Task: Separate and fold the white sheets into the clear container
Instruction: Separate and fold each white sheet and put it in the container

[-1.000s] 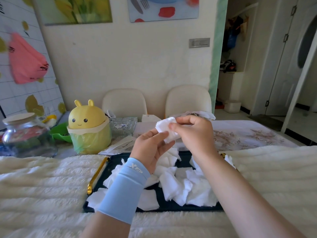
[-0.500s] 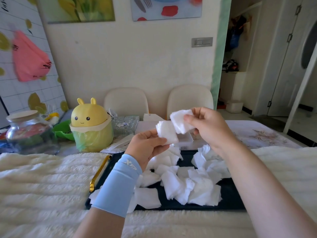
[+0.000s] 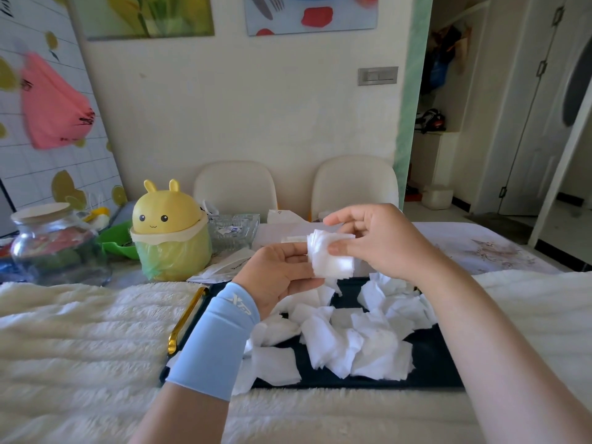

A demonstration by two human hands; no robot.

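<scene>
Both hands hold a small white sheet point(image 3: 331, 257) above the dark tray point(image 3: 432, 357). My left hand point(image 3: 278, 274), with a light blue wrist sleeve, pinches the sheet's left edge. My right hand point(image 3: 374, 240) pinches its right side with thumb and fingers. Several loose white sheets point(image 3: 346, 341) lie piled on the tray below. A clear glass container point(image 3: 232, 232) stands behind the tray, left of my hands, near the yellow bin.
A yellow bunny-shaped bin point(image 3: 169, 232) with a green bag stands at the back left. A glass jar point(image 3: 53, 245) and a green bowl point(image 3: 117, 241) sit further left. A fluffy white cloth point(image 3: 80, 341) covers the near table. Two cream chairs point(image 3: 235, 187) stand behind.
My right hand held a second sheet apart from the left hand's sheet; now both hands have come together on one white sheet, held lower and to the right.
</scene>
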